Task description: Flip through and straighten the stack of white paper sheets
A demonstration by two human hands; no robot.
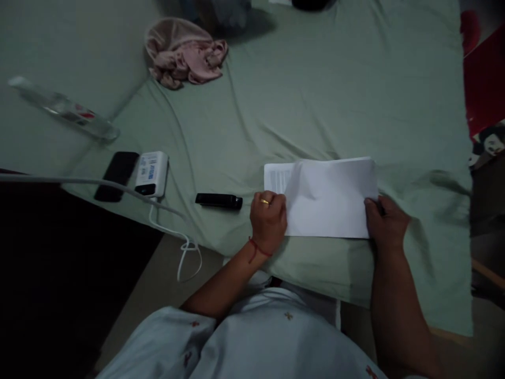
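White paper sheets (331, 200) lie low over the green cloth in front of me, and a strip of printed text shows at their upper left. My left hand (269, 221), with a ring and a red thread at the wrist, is closed on the left edge of the sheets. At the right edge, my right hand (384, 218) grips them with the thumb on top; its other fingers are partly hidden. Left of my left hand lies a black stapler (219, 201), apart from it.
Green cloth (374, 95) covers the surface. Further left are a white power bank (152, 173) with a cable (183, 252), a dark phone (117, 176) and a clear bottle (65, 110) on its side. A crumpled pink cloth (185, 55) lies at the back left.
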